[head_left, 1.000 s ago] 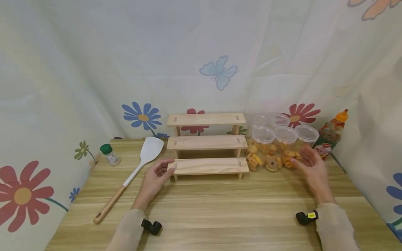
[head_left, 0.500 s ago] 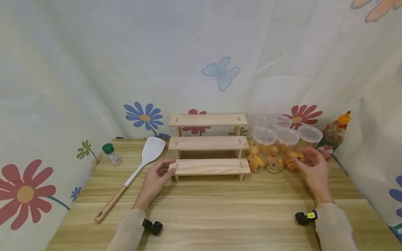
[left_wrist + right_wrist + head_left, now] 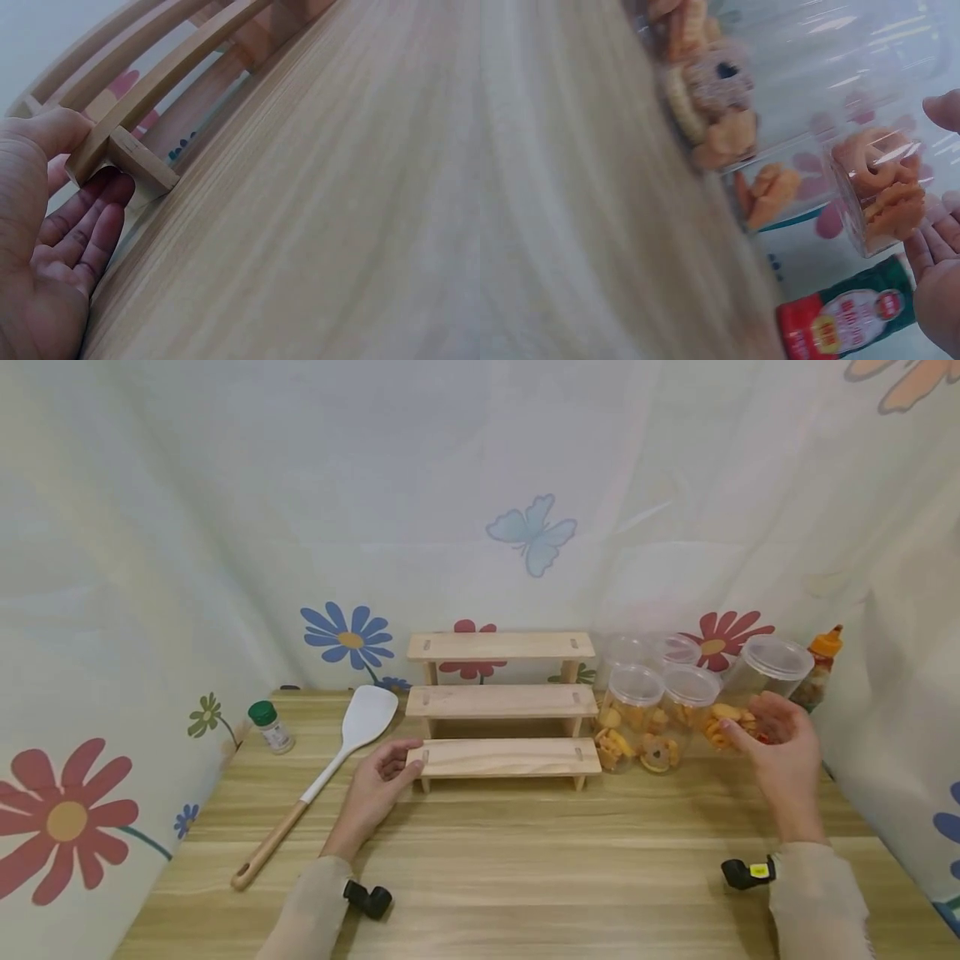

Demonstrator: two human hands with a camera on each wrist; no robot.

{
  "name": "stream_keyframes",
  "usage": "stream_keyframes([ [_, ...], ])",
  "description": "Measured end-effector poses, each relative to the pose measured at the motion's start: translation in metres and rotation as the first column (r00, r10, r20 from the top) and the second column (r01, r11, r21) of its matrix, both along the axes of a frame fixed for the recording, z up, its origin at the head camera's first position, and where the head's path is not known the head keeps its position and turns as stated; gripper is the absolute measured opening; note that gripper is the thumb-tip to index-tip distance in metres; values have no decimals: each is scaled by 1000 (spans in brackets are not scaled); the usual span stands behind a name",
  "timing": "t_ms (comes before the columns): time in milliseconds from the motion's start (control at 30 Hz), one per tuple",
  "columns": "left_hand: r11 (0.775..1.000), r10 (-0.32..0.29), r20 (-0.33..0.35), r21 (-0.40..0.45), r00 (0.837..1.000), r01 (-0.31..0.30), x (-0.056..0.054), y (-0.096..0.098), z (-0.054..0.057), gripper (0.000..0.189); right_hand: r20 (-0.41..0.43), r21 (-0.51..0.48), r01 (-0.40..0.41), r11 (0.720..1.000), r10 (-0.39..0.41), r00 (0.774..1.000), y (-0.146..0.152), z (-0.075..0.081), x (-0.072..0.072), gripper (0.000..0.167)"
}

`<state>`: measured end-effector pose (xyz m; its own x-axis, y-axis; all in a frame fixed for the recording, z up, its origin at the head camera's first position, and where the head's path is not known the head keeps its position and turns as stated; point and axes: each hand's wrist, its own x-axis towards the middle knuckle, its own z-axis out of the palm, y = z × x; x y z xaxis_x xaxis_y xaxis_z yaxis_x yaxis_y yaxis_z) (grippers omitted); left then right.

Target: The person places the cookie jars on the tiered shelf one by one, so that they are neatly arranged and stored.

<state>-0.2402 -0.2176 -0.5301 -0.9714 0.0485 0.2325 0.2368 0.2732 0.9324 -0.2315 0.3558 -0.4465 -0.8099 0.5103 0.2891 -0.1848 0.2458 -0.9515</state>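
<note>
In the head view, between three and four o'clock, a clear snack jar (image 3: 750, 689) is gripped by the right hand (image 3: 787, 752), thumb and fingers set around its sides. Over the last half second it has been drawn rightward out of the front row and tipped, its lid leaning towards two o'clock. It appears to be raised off the surface, so its weight is judged to be borne by the hand, and the work is judged to have passed from grasping to carrying. Between seven and eight o'clock, the end of the lowest step of the wooden rack (image 3: 502, 757) is pinched by the left hand (image 3: 380, 777), thumb above and fingers below; no shift is shown there. Just beyond the lowest step, towards three o'clock, four other jars (image 3: 667, 718) are left standing together.

The wood-grained tabletop (image 3: 540, 860) is spread below. At eight o'clock a white spatula (image 3: 337, 768) is laid aslant; farther out, towards nine, a green-capped shaker (image 3: 270, 727) is stood. At three o'clock a sauce bottle (image 3: 823, 656) is partly hidden by the carried jar. Behind everything, a pale curtain (image 3: 420, 502) is hung, printed with flowers and butterflies.
</note>
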Motion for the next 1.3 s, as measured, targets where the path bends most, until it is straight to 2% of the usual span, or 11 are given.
stream_keyframes([
  [300,1000,-6,5,15,1000,6,1,0,0,37,9,29,0,1000,-1,1000,-2,48,17,59],
  [467,1000,1,3,12,1000,-1,3,-1,-2,36,35,106,3,994,-7,999,-4,71,29,58],
  [667,1000,-11,-9,19,1000,11,2,0,0,38,5,178,14,984,-15,1000,-14,102,34,58],
  [833,1000,1,-12,19,1000,-1,2,-3,0,37,-27,162,-46,986,51,998,-27,122,30,58],
  [1000,1000,0,-11,12,1000,0,2,-2,2,37,-79,117,-143,983,152,985,-43,132,22,59],
  [1133,1000,-7,-7,16,1000,7,2,-1,2,37,-125,73,-218,973,226,966,-57,137,11,61],
  [1300,999,-15,-11,28,1000,16,3,0,3,36,-165,64,-297,953,304,938,-79,140,-5,61],
])
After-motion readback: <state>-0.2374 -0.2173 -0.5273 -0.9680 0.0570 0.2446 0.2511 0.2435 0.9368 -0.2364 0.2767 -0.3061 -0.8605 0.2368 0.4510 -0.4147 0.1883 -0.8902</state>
